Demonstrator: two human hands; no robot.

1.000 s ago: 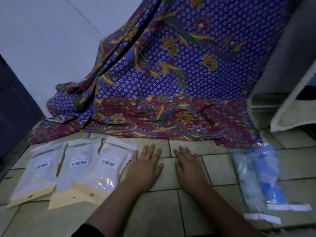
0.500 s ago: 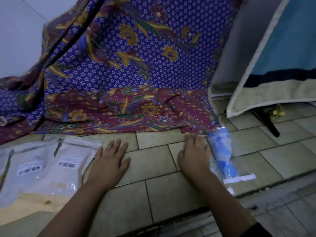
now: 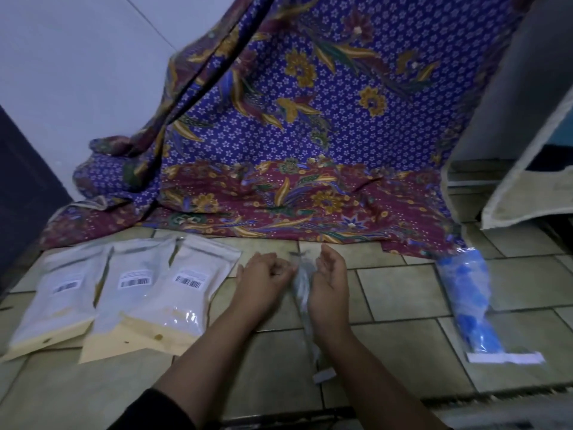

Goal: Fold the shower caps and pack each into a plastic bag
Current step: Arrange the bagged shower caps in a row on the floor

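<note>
Clear bag (image 3: 302, 285) now held between left hand (image 3: 263, 274) and right hand (image 3: 329, 276), contents blurred

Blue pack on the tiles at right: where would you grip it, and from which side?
Likely across its middle, from above: the blue pack lies flat and long, narrow enough to pinch across; its near end is just a thin white strip.

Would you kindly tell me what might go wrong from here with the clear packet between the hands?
1. The clear packet hangs limp between the left hand and right hand, apparently held only near its top; it could slip to the tiled floor.
2. The barcoded pouches lie close to the left hand; a sweep could shove them out of their row.
3. The light is dim, so the packet's opening may be hard to find.
</note>
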